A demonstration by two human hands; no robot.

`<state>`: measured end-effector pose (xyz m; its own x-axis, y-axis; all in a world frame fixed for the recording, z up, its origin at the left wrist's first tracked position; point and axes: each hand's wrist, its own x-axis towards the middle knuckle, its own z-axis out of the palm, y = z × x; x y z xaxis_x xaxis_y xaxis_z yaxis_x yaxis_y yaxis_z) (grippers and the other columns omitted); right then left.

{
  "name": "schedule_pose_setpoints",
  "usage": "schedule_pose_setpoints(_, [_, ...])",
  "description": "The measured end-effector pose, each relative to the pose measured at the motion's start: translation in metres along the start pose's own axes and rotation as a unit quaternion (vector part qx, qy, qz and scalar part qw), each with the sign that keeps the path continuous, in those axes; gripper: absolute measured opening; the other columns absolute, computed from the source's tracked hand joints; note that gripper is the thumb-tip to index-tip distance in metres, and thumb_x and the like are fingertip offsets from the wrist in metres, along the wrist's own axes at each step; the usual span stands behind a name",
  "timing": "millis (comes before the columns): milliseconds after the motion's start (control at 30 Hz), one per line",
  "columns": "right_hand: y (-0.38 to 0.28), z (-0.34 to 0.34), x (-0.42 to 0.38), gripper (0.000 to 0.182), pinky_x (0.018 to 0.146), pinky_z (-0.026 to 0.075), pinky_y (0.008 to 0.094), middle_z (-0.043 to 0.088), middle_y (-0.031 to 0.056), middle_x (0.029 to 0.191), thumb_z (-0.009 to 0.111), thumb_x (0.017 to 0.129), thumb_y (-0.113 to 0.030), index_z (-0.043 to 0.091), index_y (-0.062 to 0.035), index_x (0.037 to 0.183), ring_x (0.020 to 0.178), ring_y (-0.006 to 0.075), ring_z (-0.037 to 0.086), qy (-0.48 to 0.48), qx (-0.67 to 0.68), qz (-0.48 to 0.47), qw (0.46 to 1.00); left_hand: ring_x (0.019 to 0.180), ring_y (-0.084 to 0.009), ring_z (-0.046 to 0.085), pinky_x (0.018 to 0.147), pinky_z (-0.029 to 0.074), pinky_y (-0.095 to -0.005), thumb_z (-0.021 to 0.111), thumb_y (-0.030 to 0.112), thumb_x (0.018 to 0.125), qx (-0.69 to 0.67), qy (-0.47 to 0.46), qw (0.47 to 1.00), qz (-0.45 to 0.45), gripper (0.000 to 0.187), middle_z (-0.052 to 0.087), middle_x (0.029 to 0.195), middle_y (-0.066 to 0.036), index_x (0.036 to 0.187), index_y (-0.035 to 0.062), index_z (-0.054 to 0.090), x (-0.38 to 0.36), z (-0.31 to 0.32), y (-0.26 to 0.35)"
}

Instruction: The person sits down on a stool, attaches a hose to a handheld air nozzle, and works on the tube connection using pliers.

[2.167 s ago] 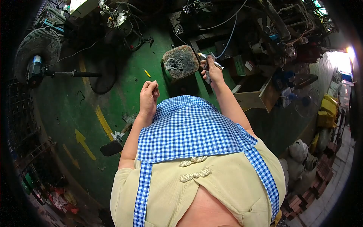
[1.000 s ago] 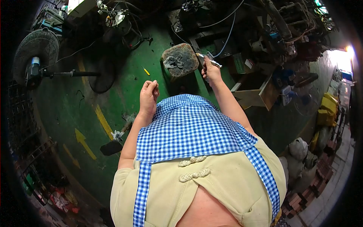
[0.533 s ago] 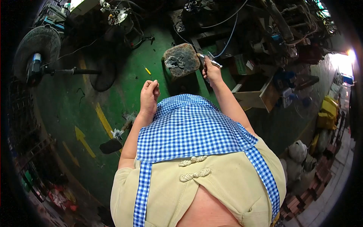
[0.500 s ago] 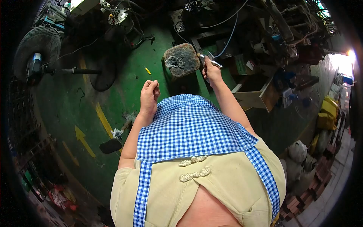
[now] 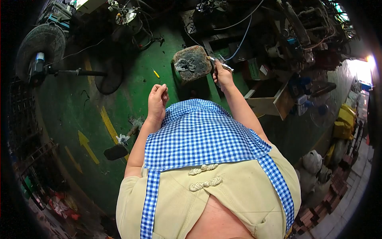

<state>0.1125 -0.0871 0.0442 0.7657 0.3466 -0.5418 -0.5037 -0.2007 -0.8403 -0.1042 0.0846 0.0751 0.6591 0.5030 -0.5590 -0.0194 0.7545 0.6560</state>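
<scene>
My right hand (image 5: 224, 75) is wrapped around a metal spray gun (image 5: 221, 64) with a brass-coloured nozzle that points left. The nozzle is close to the right edge of a worn, square-topped stool (image 5: 203, 67). On the stool lies a dark grey, petal-shaped piece (image 5: 188, 65). My left hand (image 5: 158, 97) is closed in front of the apron's left side, thumb pressed to the fingers. Whatever it may pinch is too small to make out. Beyond it, a thin tool with a yellow handle (image 5: 156, 74) lies on the green floor.
A blue hose (image 5: 241, 40) hangs down behind the gun. On the left stands a pedestal fan (image 5: 39, 51). Dark machinery (image 5: 294, 28) crowds the back right, above an open wooden box (image 5: 266, 104). A hammer-like tool (image 5: 116, 152) rests on the floor at lower left.
The surroundings have shifted very slightly in view. Both hands keep the same pose, and the stool and the piece on it look the same.
</scene>
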Motion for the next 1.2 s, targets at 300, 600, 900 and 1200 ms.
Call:
schedule_pose_setpoints(300, [0.002,0.003,0.001,0.038,0.039,0.036,0.0223,0.047,-0.002,0.056,0.059,0.09,-0.045,0.054,-0.0104,0.074,0.045,0.0083,0.048,-0.01,-0.007,-0.009,1.0,0.056,-0.0064,0.043,0.053,0.036,-0.0207,0.06,0.014,0.089,-0.001,0.001,1.0,0.002,0.017,0.051,0.068,0.002,0.075,0.0126,0.05,-0.004,0.0,0.003])
schedule_pose_setpoints(600, [0.003,0.006,0.003,0.037,0.037,0.037,0.0208,0.05,-0.0016,0.057,0.061,0.089,-0.044,0.056,-0.0106,0.076,0.044,0.0072,0.048,0.007,-0.01,-0.01,1.0,0.057,-0.0055,0.041,0.053,0.034,-0.0208,0.06,0.013,0.087,0.1,-0.047,0.993,0.029,0.016,0.045,0.065,0.003,0.076,0.0103,0.049,-0.003,-0.002,0.009])
schedule_pose_setpoints(900, [-0.002,0.007,0.002,0.036,0.039,0.037,0.023,0.048,-0.0007,0.055,0.059,0.091,-0.044,0.055,-0.011,0.077,0.045,0.0092,0.049,0.005,-0.03,0.002,1.0,0.051,-0.0267,0.049,0.048,0.039,-0.0347,0.06,0.004,0.074,0.6,-0.185,0.663,0.408,0.021,0.044,0.06,-0.012,0.066,0.0039,0.041,-0.045,0.069,0.1])
schedule_pose_setpoints(1200, [0.004,0.006,0.005,0.035,0.039,0.036,0.0222,0.048,-0.002,0.058,0.059,0.091,-0.043,0.055,-0.0116,0.077,0.045,0.0084,0.048,0.012,-0.021,0.008,1.0,0.047,-0.0154,0.043,0.047,0.037,-0.0364,0.06,0.023,0.06,0.602,-0.305,0.495,0.548,0.012,0.043,0.057,0.001,0.067,0.0142,0.055,-0.182,0.169,0.211])
